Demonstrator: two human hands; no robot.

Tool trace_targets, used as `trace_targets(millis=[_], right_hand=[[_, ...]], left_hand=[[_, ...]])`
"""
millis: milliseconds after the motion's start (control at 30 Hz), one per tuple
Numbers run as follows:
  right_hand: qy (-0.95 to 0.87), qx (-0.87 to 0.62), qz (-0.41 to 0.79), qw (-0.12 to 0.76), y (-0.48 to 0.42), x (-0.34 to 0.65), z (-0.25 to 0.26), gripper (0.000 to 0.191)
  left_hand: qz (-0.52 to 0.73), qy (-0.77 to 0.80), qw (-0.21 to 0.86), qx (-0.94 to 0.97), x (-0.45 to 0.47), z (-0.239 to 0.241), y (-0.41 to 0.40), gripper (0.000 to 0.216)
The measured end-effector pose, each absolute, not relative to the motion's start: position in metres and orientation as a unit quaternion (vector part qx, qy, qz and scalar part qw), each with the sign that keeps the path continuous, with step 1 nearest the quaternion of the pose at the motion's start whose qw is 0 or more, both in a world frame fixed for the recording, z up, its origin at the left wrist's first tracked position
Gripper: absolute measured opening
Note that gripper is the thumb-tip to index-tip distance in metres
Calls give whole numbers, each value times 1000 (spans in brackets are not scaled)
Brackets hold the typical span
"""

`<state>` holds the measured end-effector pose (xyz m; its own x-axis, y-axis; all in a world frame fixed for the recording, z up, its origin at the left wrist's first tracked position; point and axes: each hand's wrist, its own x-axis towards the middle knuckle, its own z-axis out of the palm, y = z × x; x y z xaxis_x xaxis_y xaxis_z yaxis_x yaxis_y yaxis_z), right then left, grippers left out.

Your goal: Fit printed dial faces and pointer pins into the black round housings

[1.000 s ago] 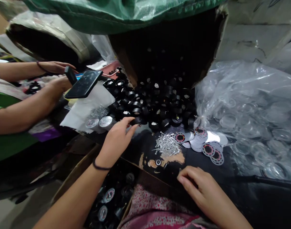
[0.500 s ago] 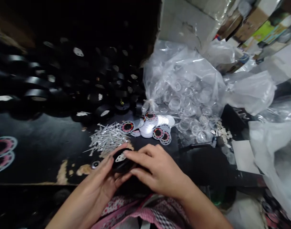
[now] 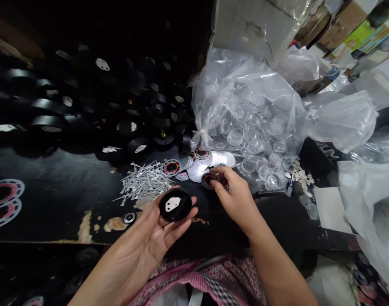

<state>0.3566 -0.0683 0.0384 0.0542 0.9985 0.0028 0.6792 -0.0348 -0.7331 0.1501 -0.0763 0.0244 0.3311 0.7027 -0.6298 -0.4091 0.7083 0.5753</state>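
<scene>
In my left hand [image 3: 159, 231] rests a round black gauge housing [image 3: 184, 207], its inner side up, with a small white plate [image 3: 173, 204] showing two dark holes. My fingers cradle it from below and the side. Farther right, my right hand [image 3: 234, 195] pinches a printed dial disc [image 3: 209, 180] between thumb and fingers, low over the bench beside the disc pile. That pile of dial discs [image 3: 199, 173] lies partly fanned out, some with white backs up. Close to my left hand is a heap of thin white pointers [image 3: 146, 182].
Many black housings [image 3: 47, 123] crowd the back left. A clear bag [image 3: 245, 93] of transparent round covers stands at the back right. A screwdriver [image 3: 277, 192], small white plates [image 3: 302, 176] and a paper square [image 3: 333, 210] lie right. Two larger dial discs [image 3: 6, 195] sit far left.
My right hand has left the black housing and moved right to the discs, where it now pinches one. The left hand has turned the housing face up and shifted slightly right.
</scene>
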Motion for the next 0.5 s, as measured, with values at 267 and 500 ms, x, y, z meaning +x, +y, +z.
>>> trace_targets(millis=[267, 500], right_hand=[[-610, -598, 345, 389, -87, 338, 60, 28], [-622, -617, 346, 337, -83, 318, 65, 16]], left_hand=[[379, 467, 776, 189, 161, 23, -68, 35], [381, 465, 751, 273, 165, 20, -80, 40]])
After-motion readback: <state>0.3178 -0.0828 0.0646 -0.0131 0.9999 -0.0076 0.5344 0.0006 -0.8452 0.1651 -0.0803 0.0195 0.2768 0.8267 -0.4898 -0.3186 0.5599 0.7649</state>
